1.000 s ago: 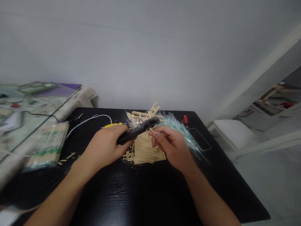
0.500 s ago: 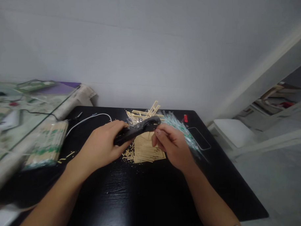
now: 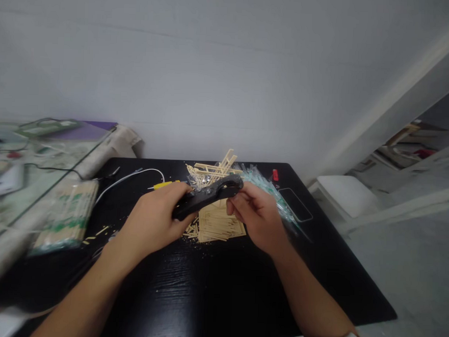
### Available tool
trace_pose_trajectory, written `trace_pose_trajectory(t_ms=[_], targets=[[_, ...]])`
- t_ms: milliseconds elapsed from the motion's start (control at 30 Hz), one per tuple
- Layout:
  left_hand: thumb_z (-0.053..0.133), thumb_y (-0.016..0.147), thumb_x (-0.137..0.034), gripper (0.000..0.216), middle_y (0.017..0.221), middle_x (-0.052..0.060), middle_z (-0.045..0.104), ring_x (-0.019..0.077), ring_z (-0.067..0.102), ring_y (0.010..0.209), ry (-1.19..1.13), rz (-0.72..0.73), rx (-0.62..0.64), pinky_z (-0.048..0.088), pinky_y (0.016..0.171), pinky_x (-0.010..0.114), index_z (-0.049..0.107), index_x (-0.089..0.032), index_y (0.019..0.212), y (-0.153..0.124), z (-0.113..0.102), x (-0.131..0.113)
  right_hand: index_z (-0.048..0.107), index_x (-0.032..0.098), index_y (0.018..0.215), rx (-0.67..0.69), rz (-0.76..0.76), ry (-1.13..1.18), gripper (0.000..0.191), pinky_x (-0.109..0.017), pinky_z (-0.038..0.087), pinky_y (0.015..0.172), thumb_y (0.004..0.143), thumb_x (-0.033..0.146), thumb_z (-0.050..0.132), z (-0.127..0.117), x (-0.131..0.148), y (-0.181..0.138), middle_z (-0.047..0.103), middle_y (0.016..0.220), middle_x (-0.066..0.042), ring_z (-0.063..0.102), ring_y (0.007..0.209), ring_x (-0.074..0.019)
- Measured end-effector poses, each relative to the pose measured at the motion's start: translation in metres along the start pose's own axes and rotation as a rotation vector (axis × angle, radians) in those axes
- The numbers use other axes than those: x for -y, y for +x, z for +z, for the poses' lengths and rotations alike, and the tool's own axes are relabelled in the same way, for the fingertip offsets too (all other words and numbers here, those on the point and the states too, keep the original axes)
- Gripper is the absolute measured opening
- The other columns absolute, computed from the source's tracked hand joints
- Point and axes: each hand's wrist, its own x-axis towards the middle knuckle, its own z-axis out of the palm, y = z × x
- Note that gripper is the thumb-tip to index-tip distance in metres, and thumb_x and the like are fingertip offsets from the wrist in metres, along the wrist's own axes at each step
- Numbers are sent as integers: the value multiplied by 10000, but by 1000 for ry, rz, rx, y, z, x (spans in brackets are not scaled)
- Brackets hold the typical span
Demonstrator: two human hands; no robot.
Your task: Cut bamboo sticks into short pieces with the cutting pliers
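My left hand (image 3: 160,213) is closed around a black hand tool (image 3: 199,199) with a long body and a curved far end, held above the table. My right hand (image 3: 258,214) has its fingers pinched together at the tool's curved end. Whatever is between those fingertips is hidden. Beneath the tool lies a flat panel of thin wooden sticks (image 3: 222,225), with short cut pieces (image 3: 192,231) at its left. Behind the tool rises a small heap of stick frames (image 3: 224,163).
Wrapped sticks (image 3: 66,214) lie at left on the black table (image 3: 190,295). A yellow-handled item (image 3: 167,184) and a white cable (image 3: 136,173) are behind my left hand. On the right are clear-and-green wrappers (image 3: 263,182), a dark phone-like slab (image 3: 296,204) and a red object (image 3: 275,175).
The view has shifted slightly, and a yellow item now shows behind my left hand. Both hands stay at the black tool, which has moved slightly right.
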Motion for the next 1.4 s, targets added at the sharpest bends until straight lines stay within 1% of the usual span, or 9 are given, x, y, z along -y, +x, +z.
trace_pose_trajectory(t_ms=[200, 333, 533, 633, 867, 1000, 1100, 1267, 1400], targets=[[579, 914, -375, 178, 861, 29, 667, 188, 618, 749, -15, -13, 19, 436, 678, 311, 606, -208, 967, 0, 1, -3, 615, 203, 880, -17, -27, -16, 166, -256, 274, 437, 996, 316, 577, 0, 0, 0, 608, 679, 18, 358, 480, -65], [582, 922, -398, 194, 856, 26, 665, 183, 613, 739, -34, -15, 16, 429, 672, 304, 599, -206, 945, 1, 2, -4, 618, 204, 890, -12, -27, -11, 180, -254, 281, 440, 1004, 337, 576, 0, -1, 1, 607, 681, 16, 365, 483, -68], [589, 917, -379, 174, 846, 20, 656, 178, 602, 734, -33, -19, 18, 420, 669, 302, 597, -206, 934, 0, 3, -3, 630, 208, 901, -34, -36, -35, 164, -256, 325, 462, 989, 342, 596, 0, -2, 0, 610, 681, 10, 455, 527, -88], [585, 918, -382, 178, 845, 17, 654, 178, 601, 734, -40, -22, 20, 418, 672, 307, 600, -205, 934, 0, 3, -4, 633, 212, 898, -46, -37, -53, 153, -261, 332, 466, 985, 331, 593, 0, -2, 0, 611, 676, 9, 474, 538, -93], [596, 910, -375, 171, 835, 12, 651, 173, 590, 721, -47, -29, 24, 414, 664, 301, 599, -205, 932, 1, 3, -5, 637, 209, 899, -58, -45, -64, 113, -266, 339, 471, 977, 273, 586, 0, -2, 1, 624, 677, 11, 474, 530, -88], [582, 912, -370, 173, 826, 21, 659, 173, 600, 707, -39, -19, 24, 417, 653, 299, 605, -198, 912, 2, 3, -4, 636, 209, 888, -65, -38, -84, 131, -267, 336, 466, 979, 294, 596, 0, -1, 0, 626, 667, 11, 475, 525, -90], [570, 915, -365, 172, 834, 23, 680, 179, 622, 715, -41, -11, 27, 426, 664, 301, 615, -199, 929, 2, 4, -4, 630, 205, 857, -69, -44, -100, 152, -267, 337, 471, 986, 278, 595, 1, 1, 0, 633, 671, 9, 471, 521, -86], [541, 924, -369, 200, 825, 30, 692, 175, 624, 680, -28, -12, 41, 432, 657, 299, 629, -194, 958, 2, 4, -3, 625, 194, 821, -66, -77, -95, 185, -255, 343, 485, 996, 241, 586, 0, 0, 0, 644, 679, 14, 446, 508, -69], [518, 922, -365, 210, 795, 31, 687, 175, 626, 663, -8, -15, 44, 424, 641, 293, 633, -190, 941, 3, 5, -3, 623, 186, 812, -63, -106, -82, 191, -242, 343, 489, 994, 235, 594, 0, -1, 0, 638, 667, 24, 426, 499, -60]])
